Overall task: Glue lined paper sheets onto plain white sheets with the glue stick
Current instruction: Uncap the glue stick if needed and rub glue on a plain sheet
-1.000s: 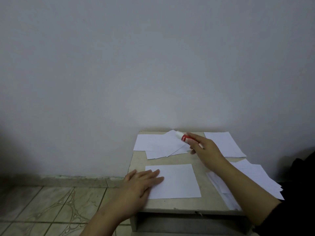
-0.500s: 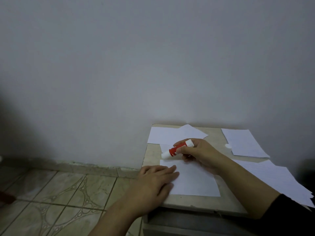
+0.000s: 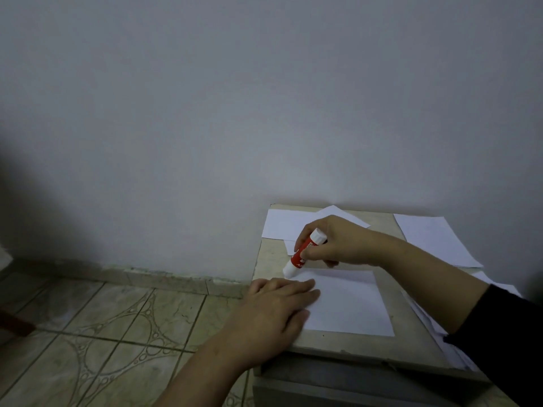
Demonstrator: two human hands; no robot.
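Right hand (image 3: 338, 242) is wrapped around the glue stick (image 3: 304, 252), fingers curled over its red barrel, white cap end pointing up and back, the other white end tilted down to the far left corner of the sheet (image 3: 346, 304). The tip sits right at that corner; whether it actually touches the paper, I can't tell from here.

Left hand (image 3: 279, 306) lies flat, fingers straight and together, pressing on the near left part of that same sheet, gripping nothing. The sheet is plain white, squarely laid on the small table (image 3: 332, 346) that stands against the wall (image 3: 264, 98).

No containers on show, only paper. Behind the right hand, a loose overlap of white sheets, the far pile (image 3: 291, 226), up against the wall. At the far right, another single sheet, the right sheet (image 3: 432, 239). Along the right edge, under the dark sleeve (image 3: 505, 333), a side stack (image 3: 435, 327) pokes out over the table's edge. No lines can be made out on any of them.

Writing? There is white lettering along the red label of the glue stick, too small and blurred to read.

Patterned tiles (image 3: 102, 333) on the floor to the left.
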